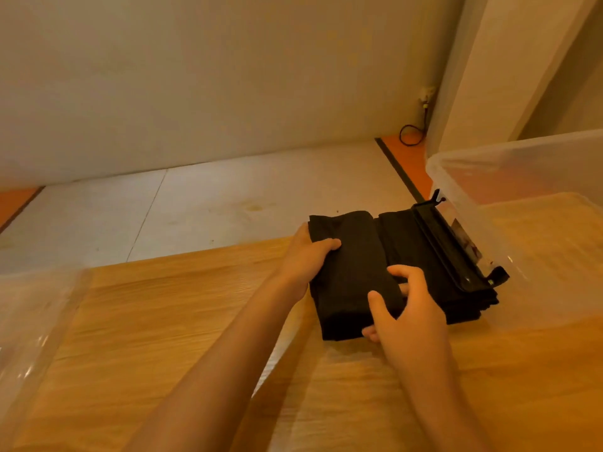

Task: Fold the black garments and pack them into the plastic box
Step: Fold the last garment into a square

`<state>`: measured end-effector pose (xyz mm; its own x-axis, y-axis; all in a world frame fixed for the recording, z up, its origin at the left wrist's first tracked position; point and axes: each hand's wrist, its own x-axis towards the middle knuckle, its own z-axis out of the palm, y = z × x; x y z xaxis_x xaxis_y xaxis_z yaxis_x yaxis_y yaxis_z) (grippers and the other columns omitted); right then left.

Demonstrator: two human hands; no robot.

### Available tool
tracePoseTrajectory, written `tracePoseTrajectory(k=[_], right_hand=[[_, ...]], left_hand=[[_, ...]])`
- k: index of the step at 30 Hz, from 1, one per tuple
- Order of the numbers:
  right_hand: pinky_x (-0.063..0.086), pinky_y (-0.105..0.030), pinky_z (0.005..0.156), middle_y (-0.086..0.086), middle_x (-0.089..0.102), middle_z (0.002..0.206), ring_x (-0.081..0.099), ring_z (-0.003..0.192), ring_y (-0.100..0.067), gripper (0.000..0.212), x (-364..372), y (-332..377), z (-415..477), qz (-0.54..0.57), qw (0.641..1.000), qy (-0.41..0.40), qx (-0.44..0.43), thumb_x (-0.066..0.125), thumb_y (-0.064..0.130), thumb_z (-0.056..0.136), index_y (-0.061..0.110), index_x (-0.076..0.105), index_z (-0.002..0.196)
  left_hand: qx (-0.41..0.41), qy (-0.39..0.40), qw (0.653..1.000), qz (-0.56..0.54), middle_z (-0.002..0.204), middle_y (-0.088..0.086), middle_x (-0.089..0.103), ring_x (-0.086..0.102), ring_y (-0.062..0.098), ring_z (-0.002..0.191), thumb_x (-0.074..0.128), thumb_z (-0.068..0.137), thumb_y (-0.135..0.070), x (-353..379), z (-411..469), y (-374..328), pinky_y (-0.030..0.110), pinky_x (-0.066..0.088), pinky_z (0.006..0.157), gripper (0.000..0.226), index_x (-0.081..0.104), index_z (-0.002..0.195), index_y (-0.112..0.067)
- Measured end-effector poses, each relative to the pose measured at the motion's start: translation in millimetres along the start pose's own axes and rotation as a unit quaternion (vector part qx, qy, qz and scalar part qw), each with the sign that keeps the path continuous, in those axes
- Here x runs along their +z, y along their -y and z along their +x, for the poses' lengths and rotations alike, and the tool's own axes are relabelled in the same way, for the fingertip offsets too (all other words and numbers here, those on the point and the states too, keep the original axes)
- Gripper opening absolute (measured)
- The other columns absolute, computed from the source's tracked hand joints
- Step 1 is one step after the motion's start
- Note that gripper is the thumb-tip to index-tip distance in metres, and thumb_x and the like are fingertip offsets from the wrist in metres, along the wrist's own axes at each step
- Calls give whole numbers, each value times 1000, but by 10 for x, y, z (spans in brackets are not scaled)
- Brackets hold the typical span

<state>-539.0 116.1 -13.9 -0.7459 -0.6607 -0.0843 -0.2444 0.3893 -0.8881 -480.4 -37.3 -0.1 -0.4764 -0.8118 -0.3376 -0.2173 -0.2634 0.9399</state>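
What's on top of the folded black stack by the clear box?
A black plastic clip hanger lies on the folded black garment stack, along its right edge; lower layers are hidden.

Folded black garment (352,275), thick dark rectangle, lying flat at the table's far edge. Second folded black stack (411,243) touching its right side, lying against the clear plastic box (522,164) toward the far right corner.

Box (509,158) blocks right; left seemingly free.
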Motion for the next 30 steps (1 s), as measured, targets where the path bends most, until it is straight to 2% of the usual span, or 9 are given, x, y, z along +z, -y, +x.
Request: tracePoseTrajectory(k=[2,4,10,12,15,20,23,26,30], right_hand=[[56,-24,59,4,53,123,68,64,-10,38,-28,81,12,-35,999,-4,3,60,29,91,32,42,125],[58,-35,73,3,52,126,68,86,-16,42,-88,150,46,-72,997,-4,7,61,31,90,31,42,127],[43,-21,76,1,51,132,54,107,-11,47,-254,261,87,-201,977,53,47,57,39,93,29,39,135],[44,-20,74,4,51,130,56,106,-11,47,-273,334,66,-227,971,64,40,56,41,93,30,39,135],[48,-20,69,6,53,125,58,88,-7,45,-263,465,53,-266,961,69,27,54,44,93,32,39,134],[50,-22,67,6,52,125,56,82,-7,44,-258,494,44,-312,944,86,58,51,42,95,32,36,135],[45,-19,65,4,49,127,55,88,-7,49,-284,514,33,-322,939,108,59,51,46,94,33,34,138],[42,-18,71,2,46,131,49,113,-11,48,-316,573,54,-339,934,108,39,47,48,95,30,37,139],[44,-31,98,-6,54,133,45,128,-22,42,-244,641,199,-363,926,16,-102,58,30,92,14,55,131]], left_hand=[[14,-7,1000,16,100,-4,62,61,7,85,60,92,-12,16,8,-107,16,51,59,27,51,117,-20],[12,-16,1000,22,93,-10,58,57,3,79,60,92,-9,37,31,-213,12,46,51,27,50,113,-22],[-35,-17,995,95,97,-8,55,57,10,89,64,87,-3,53,-4,-301,21,48,70,34,51,112,-21],[-42,-23,995,92,103,-3,55,57,14,95,63,87,-2,44,-9,-345,24,49,76,34,52,116,-18],[-49,-30,994,94,113,5,57,57,20,102,62,86,-1,-1,11,-426,25,48,75,35,53,117,-16],[-62,-11,985,161,124,8,57,57,24,110,68,84,-5,-27,-20,-359,26,47,79,47,49,126,-11],[-18,-22,980,196,123,7,57,55,23,114,67,85,-4,-12,-56,-313,21,42,77,50,45,129,-10],[48,-37,966,251,129,6,53,50,23,121,63,89,-8,3,-96,-334,21,40,86,52,40,135,-11],[246,-79,862,435,147,7,40,33,22,137,49,95,-21,16,-115,-356,27,21,110,50,40,143,-10]])
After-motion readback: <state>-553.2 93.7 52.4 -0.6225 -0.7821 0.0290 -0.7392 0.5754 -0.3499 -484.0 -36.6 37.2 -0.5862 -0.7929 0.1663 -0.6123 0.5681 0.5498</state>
